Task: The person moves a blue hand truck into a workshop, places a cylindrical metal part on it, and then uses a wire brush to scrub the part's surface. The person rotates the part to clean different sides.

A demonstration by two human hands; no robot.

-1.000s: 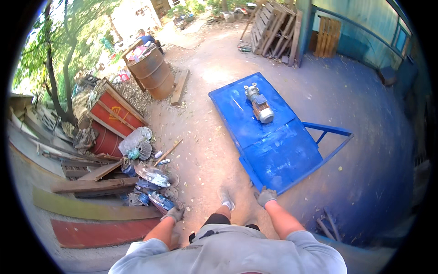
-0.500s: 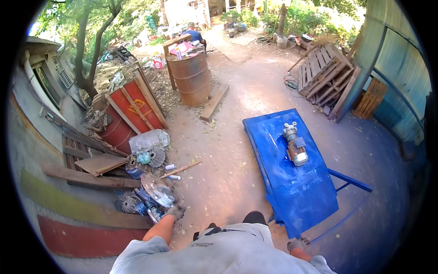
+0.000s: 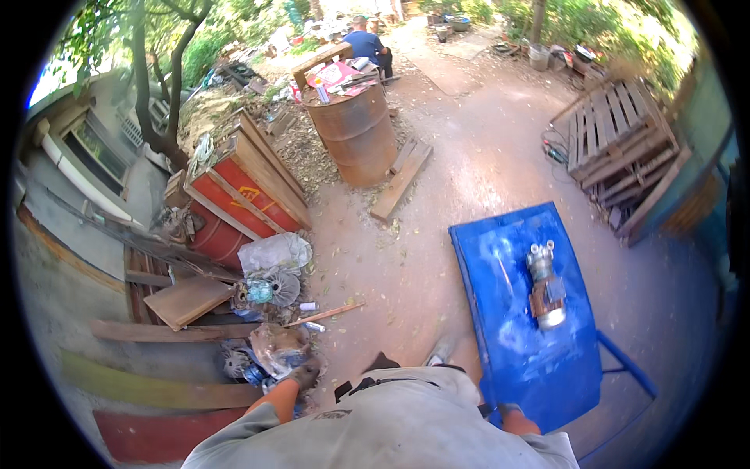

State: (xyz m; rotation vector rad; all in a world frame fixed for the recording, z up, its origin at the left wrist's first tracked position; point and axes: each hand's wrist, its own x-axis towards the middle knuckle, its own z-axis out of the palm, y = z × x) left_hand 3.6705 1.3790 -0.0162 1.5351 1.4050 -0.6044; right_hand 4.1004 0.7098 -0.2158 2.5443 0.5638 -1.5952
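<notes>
Blue platform (image 3: 539,371) with whitish patches

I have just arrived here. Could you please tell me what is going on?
A person has the right hand at the near edge of a blue platform; the picture does not show clearly whether the fingers are closed on it. The left hand is beside a scrap pile, and I cannot tell if it holds anything. A motor-like machine lies on the platform. Farther off, another person is behind a rusty drum.
</notes>
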